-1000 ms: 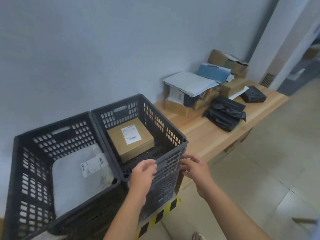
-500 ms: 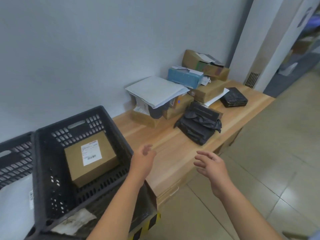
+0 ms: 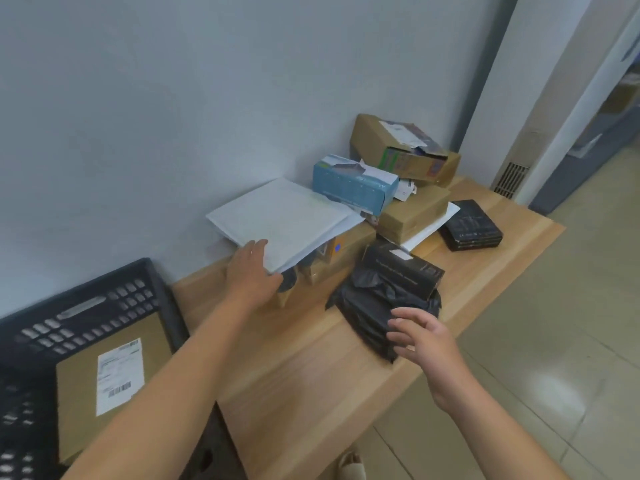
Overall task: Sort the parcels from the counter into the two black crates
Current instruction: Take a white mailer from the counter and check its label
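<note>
The left hand [image 3: 254, 271] is touching the near corner of a white envelope [image 3: 287, 220], fingers straight, on top of the parcels piled along the back edge of the desk [image 3: 311, 375]. The right hand [image 3: 424, 337] is hovering over a black bagged parcel [image 3: 374, 299] by the front edge, fingers spread, holding nothing. A black crate [image 3: 104, 289] is sitting at the desk's left end, holding a labelled cardboard box [image 3: 79, 393].

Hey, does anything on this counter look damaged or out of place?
Yes. The brown carton at the back of the pile is torn open on top and sits tilted. The blue box beside it also looks torn on top.
</note>
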